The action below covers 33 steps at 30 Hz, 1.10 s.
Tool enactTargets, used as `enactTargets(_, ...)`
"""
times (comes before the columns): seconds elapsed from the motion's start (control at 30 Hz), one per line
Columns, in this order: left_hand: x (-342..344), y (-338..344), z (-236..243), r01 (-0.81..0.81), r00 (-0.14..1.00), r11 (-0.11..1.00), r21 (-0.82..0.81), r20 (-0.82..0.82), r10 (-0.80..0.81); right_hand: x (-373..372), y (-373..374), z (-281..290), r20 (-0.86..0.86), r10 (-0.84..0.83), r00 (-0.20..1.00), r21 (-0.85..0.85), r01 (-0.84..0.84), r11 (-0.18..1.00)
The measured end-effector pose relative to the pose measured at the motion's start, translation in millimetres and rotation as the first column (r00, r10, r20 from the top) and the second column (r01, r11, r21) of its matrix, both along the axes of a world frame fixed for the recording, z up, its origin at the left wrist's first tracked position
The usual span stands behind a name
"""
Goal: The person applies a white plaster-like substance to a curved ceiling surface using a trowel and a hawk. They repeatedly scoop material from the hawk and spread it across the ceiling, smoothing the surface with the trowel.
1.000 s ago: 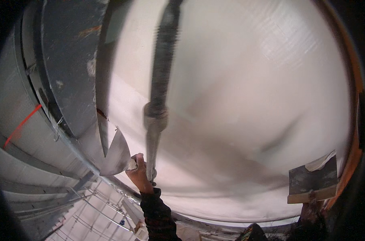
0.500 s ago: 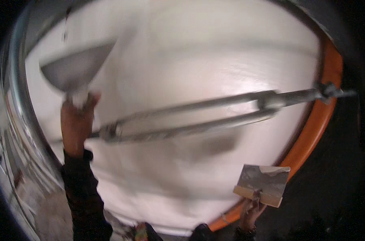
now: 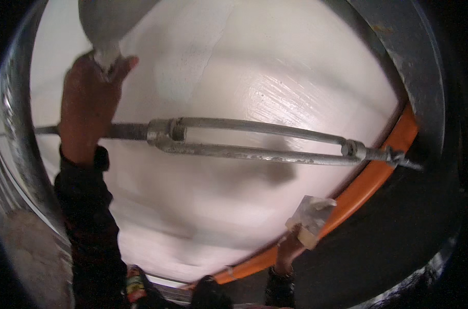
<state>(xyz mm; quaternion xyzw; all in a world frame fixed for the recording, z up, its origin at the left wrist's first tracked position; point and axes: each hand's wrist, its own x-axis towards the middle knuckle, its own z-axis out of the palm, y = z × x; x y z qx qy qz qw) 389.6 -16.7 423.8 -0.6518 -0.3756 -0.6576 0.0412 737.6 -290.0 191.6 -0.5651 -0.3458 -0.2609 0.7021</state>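
My left hand (image 3: pixel 89 100) grips a putty knife (image 3: pixel 113 20) by its handle, with the thumb along the right side. The knife's wide grey blade points up and runs out of the top edge, close to a pale curved wall panel (image 3: pixel 193 190). Lower and to the right, my right hand (image 3: pixel 289 247) is closed on a rectangular scraper (image 3: pixel 311 216) with a tan back edge. Whitish paste lies on its flat face. A bit of blur hides how the fingers sit on it.
A metal turnbuckle (image 3: pixel 265 153) crosses in front of the panel, passing behind my left wrist. An orange strip (image 3: pixel 368 193) edges the panel at right, beside a dark surface. A shiny metal tube (image 3: pixel 17 118) curves up the left side. Dark shoes show at the bottom.
The view has tilted and shifted. My left hand and the putty knife sit higher, the blade partly out of view. The scraper in my right hand is turned and sits further left.
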Motion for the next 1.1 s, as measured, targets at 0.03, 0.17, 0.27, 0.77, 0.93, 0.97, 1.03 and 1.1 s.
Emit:
enactTargets(0.03, 16, 2, -10, -0.067, 0.998, 0.994, 0.082, -0.012, 0.069, 15, 25, 19, 0.161, -0.106, 0.981, -0.129, 0.128, 0.983)
enactTargets(0.17, 11, 24, 4, -0.096, 0.953, 0.912, 0.399, -0.226, 0.199, 49, 30, 108, 0.714, -0.391, 0.581, -0.143, 0.668, 0.73)
enactTargets(0.27, 28, -32, 48, -0.109, 0.988, 0.991, 0.078, -0.103, 0.117, 115, 79, 198, 0.758, -0.485, 0.435, 0.117, 0.641, 0.758)
enactTargets(0.77, -201, -94, -165, 0.067, 0.992, 0.996, -0.065, 0.11, -0.06, -199, 81, 279, 0.778, -0.624, -0.072, 0.563, 0.521, 0.642)
enactTargets(0.93, -203, -99, -161, 0.157, 0.98, 0.978, -0.137, 0.141, -0.137, -219, 143, 327, 0.704, -0.71, 0.015, 0.534, 0.649, 0.542)
enactTargets(0.97, -198, -101, -155, 0.158, 0.979, 0.978, -0.138, 0.15, -0.137, -221, 147, 341, 0.685, -0.727, 0.049, 0.496, 0.699, 0.515)
enactTargets(1.03, -186, -112, -132, 0.136, 0.974, 0.983, -0.124, 0.197, -0.11, -214, 148, 399, 0.693, -0.714, 0.097, 0.466, 0.696, 0.547)
enactTargets(1.1, -162, -124, -116, 0.069, 0.983, 0.995, -0.076, 0.175, -0.055, -207, 156, 425, 0.709, -0.659, 0.252, 0.347, 0.689, 0.637)
